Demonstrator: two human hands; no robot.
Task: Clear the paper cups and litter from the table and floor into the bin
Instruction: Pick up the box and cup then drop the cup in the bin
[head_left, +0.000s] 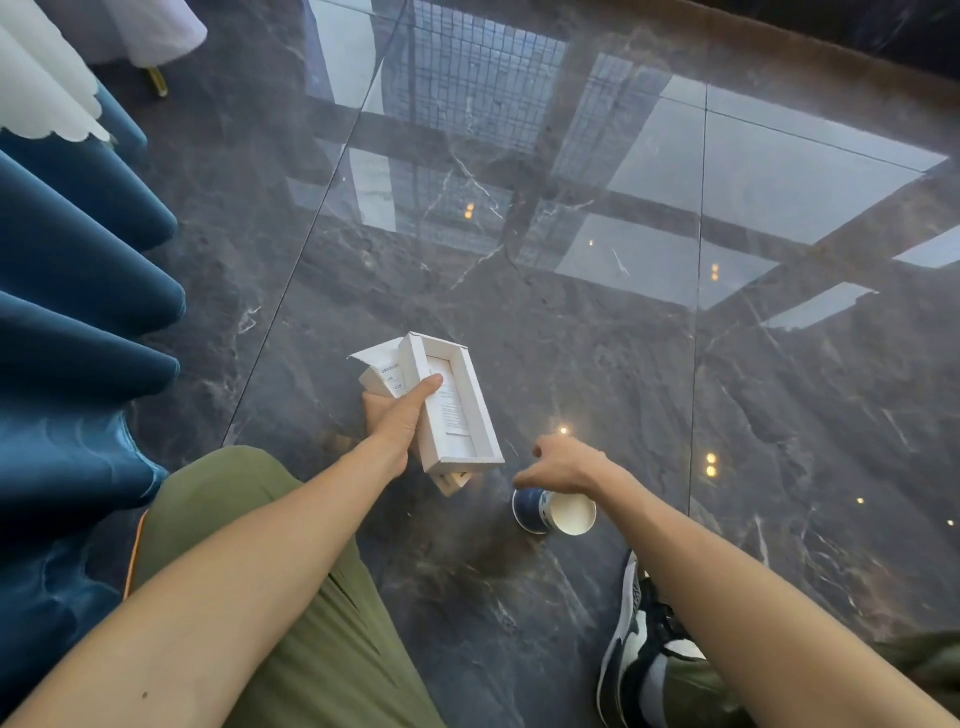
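Observation:
My left hand grips a white cardboard box together with some white paper or smaller packaging, held low over the dark marble floor. A blue and white paper cup lies on its side on the floor, its open mouth facing right. My right hand hovers directly above the cup with its fingers spread downward toward the blue body; whether they touch it is unclear. No bin is in view.
Blue draped table skirting with a white cloth above fills the left side. The glossy floor reflects windows. My green-trousered knee and a black and white sneaker are at the bottom.

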